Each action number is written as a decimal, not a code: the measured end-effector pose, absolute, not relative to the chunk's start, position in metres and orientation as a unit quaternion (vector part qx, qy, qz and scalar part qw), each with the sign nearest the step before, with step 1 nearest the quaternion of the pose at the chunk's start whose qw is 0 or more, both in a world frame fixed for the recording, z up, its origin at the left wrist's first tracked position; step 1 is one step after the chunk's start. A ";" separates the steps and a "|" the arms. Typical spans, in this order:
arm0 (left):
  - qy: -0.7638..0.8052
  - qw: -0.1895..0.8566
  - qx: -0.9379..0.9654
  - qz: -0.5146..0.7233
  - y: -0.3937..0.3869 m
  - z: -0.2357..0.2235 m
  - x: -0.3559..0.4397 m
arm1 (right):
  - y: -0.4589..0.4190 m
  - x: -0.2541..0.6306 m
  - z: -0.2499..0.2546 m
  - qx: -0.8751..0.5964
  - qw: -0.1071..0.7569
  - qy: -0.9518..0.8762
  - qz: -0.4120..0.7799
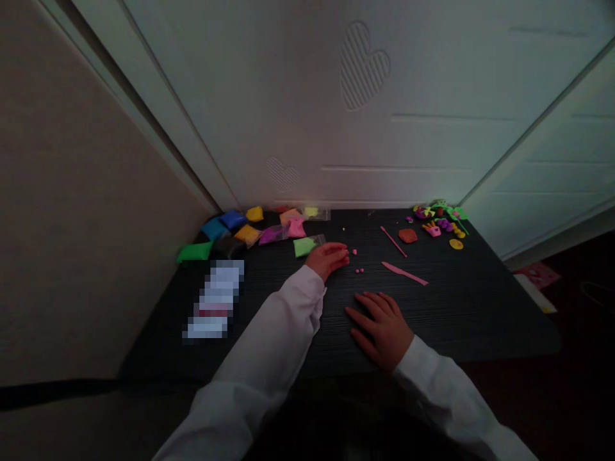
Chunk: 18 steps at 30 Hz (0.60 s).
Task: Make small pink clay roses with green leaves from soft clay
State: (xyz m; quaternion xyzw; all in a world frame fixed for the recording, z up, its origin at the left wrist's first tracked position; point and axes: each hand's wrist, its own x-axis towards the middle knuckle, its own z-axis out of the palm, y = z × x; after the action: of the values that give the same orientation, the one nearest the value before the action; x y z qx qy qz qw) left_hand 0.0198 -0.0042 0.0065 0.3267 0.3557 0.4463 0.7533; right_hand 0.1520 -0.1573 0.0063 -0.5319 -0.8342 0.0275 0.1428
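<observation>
- While the left hand (328, 259) reaches over the middle of the dark bench (288, 339), its fingers are drawn together, slightly curled; from where I stand I cannot tell whether anything is pinched between them.
- Small pink lump (354, 251) on the bench, just beyond those fingertips.
- Two tiny pink balls (357, 271) side by side, a little nearer the person than the lump.
- Right hand (384, 330): palm down on the bench near its front edge, fingers loosely spread, nothing seen in its hold.
- Pink knife (404, 273) lying flat beyond the right hand; slim pink stick tool (394, 242) farther back, slanted.
- Reddish lump (408, 236) by the stick tool; yellow disc (456, 244) off to its right.
- Lime-green packet (303, 247) near the left hand; dark green packet (195, 252) at the bench's left end.
- Pale sheet (221, 288), blurred out, left of the left sleeve (273, 333).
</observation>
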 end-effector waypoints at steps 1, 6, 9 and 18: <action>0.352 0.756 0.325 0.446 -0.005 0.004 0.019 | -0.157 0.152 0.006 -0.539 0.141 -0.830 0.027; 0.343 0.767 0.324 0.435 -0.004 0.001 0.017 | -0.158 0.152 0.004 -0.557 0.133 -0.819 0.031; 0.342 0.770 0.327 0.428 -0.003 0.000 0.018 | -0.157 0.149 0.005 -0.542 0.120 -0.831 0.035; 0.338 0.773 0.330 0.423 -0.002 0.000 0.018 | -0.151 0.145 0.002 -0.563 0.121 -0.817 0.036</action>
State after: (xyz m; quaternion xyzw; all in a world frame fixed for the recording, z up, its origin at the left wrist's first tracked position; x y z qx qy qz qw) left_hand 0.0182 -0.0018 -0.0003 0.3297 0.3383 0.4234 0.7731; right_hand 0.1447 -0.1509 0.0020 -0.5630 -0.8168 0.0364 0.1210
